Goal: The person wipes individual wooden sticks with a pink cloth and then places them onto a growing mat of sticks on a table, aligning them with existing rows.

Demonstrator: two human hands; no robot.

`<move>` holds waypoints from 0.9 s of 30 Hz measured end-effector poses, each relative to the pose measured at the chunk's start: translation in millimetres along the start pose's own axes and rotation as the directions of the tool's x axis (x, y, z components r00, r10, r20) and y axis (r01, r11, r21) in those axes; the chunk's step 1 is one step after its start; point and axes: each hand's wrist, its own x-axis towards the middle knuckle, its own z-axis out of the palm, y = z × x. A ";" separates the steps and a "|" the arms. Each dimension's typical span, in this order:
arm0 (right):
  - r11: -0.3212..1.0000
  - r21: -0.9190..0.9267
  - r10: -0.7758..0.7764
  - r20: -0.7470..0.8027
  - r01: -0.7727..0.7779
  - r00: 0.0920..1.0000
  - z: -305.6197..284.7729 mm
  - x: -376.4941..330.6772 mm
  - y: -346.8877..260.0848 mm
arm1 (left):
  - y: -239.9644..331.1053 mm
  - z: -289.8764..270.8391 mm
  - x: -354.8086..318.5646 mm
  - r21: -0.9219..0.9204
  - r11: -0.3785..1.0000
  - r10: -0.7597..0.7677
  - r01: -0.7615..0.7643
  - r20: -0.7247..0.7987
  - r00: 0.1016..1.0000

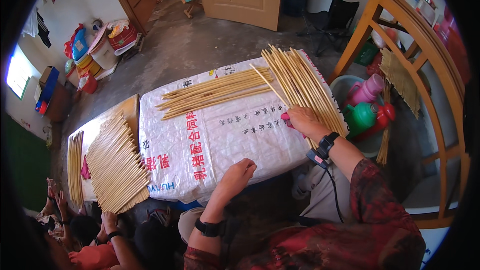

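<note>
Over the front edge of a table covered with a white woven sack (225,140), my left hand (234,177) hovers with its fingers curled in and nothing showing in them. My right hand (305,120) is closed around a thin pale-yellow stick (270,85) that slants up and left from the fingers. A bit of pink cloth (288,118) shows beside those fingers. Under and beyond this hand lies a thick row of sticks (305,80) along the right edge. A looser group of sticks (215,92) lies crosswise along the far side.
At left, a wooden board (127,112) carries a fanned pile of sticks (112,165) and a small bundle (75,167). A co-worker's hand (108,221) is at that pile. On my right stand a wooden chair frame (360,35) and a basin (340,87) holding colored jugs.
</note>
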 end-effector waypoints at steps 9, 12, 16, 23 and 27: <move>0.973 0.074 0.222 -0.019 -0.220 0.975 23.1 21.9 -5.6 | 8.4 -3.4 -2.5 0.076 0.997 0.023 -0.025 0.032 0.999; 0.968 0.136 0.214 0.000 -0.212 0.977 18.0 16.5 -1.9 | 7.4 -3.8 -3.0 0.127 0.990 0.065 -0.066 0.009 0.998; 0.803 0.450 0.311 0.242 -0.390 0.919 -30.0 20.4 -17.7 | -9.5 -5.4 -7.3 0.135 0.990 0.050 -0.047 -0.021 0.999; 0.806 0.379 0.452 0.100 -0.454 0.886 -34.2 31.5 65.1 | 4.0 -5.8 -9.2 0.125 0.992 0.023 -0.024 0.008 1.000; 0.845 0.243 0.472 0.078 -0.476 0.878 -22.6 26.8 85.3 | 6.2 -7.0 -11.4 0.120 0.991 0.062 -0.061 -0.003 0.998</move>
